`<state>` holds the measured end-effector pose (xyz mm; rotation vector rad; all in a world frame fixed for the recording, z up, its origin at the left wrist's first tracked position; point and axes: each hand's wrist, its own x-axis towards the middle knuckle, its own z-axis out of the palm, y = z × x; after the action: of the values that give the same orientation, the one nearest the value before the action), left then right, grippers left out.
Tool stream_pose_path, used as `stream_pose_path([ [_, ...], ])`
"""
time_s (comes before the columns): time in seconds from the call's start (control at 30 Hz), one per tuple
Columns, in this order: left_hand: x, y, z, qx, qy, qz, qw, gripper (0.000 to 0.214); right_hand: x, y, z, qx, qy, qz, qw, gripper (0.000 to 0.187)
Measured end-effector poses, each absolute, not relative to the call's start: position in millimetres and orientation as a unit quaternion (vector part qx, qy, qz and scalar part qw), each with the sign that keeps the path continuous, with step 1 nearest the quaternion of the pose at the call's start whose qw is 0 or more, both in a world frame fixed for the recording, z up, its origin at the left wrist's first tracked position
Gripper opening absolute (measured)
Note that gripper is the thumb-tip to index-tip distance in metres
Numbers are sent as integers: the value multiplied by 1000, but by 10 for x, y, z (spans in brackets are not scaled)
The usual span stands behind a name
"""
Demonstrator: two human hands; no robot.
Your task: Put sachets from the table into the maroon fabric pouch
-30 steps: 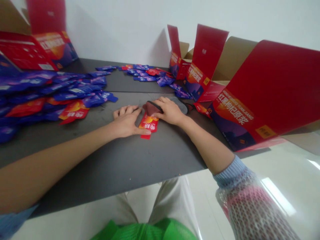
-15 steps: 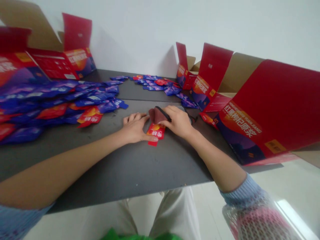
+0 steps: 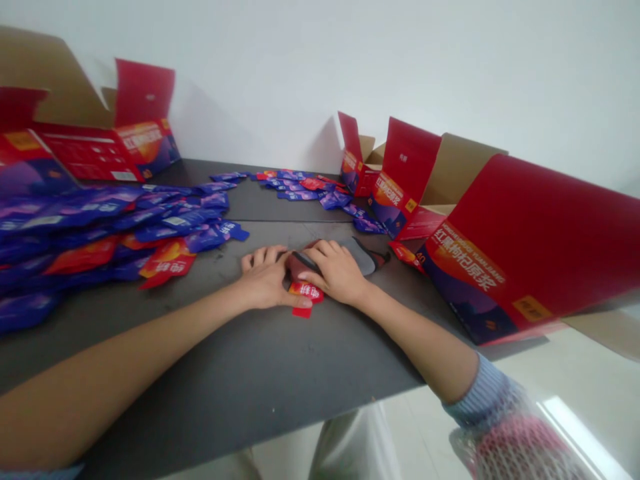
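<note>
A small red sachet (image 3: 306, 292) lies on the dark grey table (image 3: 240, 360) between my two hands. My left hand (image 3: 267, 280) rests flat on the table, fingers stretched out, its thumb pressing the sachet's near edge. My right hand (image 3: 337, 270) is closed over a dark red and grey cloth (image 3: 367, 257) and holds it down on the sachet's top. Most of the sachet is hidden under the cloth and my fingers.
A large heap of blue and red sachets (image 3: 100, 227) covers the table's left side. More sachets (image 3: 300, 183) lie at the back. Open red cartons stand at the left back (image 3: 100, 147), back right (image 3: 400, 180) and right (image 3: 525, 247).
My right hand has drawn the cloth nearer over the sachet, covering more of it. The left hand has stayed on the sachet. The camera has tilted up.
</note>
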<state>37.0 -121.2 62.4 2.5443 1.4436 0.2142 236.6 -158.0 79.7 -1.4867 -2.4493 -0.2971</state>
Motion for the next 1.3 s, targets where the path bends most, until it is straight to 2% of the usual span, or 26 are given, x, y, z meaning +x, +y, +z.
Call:
stream_pose_path([
  [0.13, 376, -1230, 626, 859, 495, 87, 103, 127, 2415, -1438, 758, -582, -794, -121, 130, 61],
  [0.33, 359, -1224, 588, 860, 484, 117, 114, 128, 2613, -1375, 763, -663, -721, -119, 162, 37],
  [0.43, 348, -1220, 580, 861, 477, 129, 119, 125, 2704, -1356, 767, -658, -708, -81, 241, 35],
  [0.57, 342, -1245, 596, 862, 475, 133, 116, 126, 2670, -1410, 802, -567, -740, -34, 360, 38],
  [0.63, 344, -1263, 608, 863, 475, 131, 115, 119, 2596, -1474, 828, -505, -799, -13, 326, 44],
  [0.77, 350, -1281, 622, 861, 481, 117, 118, 96, 2494, -1535, 859, -440, -880, -16, 176, 60],
  [1.0, 357, -1270, 588, 860, 486, 108, 109, 111, 2660, -1333, 838, -538, -834, -71, 99, 63],
  [1.1, 362, -1241, 544, 859, 492, 107, 94, 109, 2672, -1291, 772, -550, -821, -91, 127, 56],
  [1.3, 374, -1210, 504, 857, 499, 105, 79, 105, 2546, -1386, 742, -522, -804, -85, 273, 49],
])
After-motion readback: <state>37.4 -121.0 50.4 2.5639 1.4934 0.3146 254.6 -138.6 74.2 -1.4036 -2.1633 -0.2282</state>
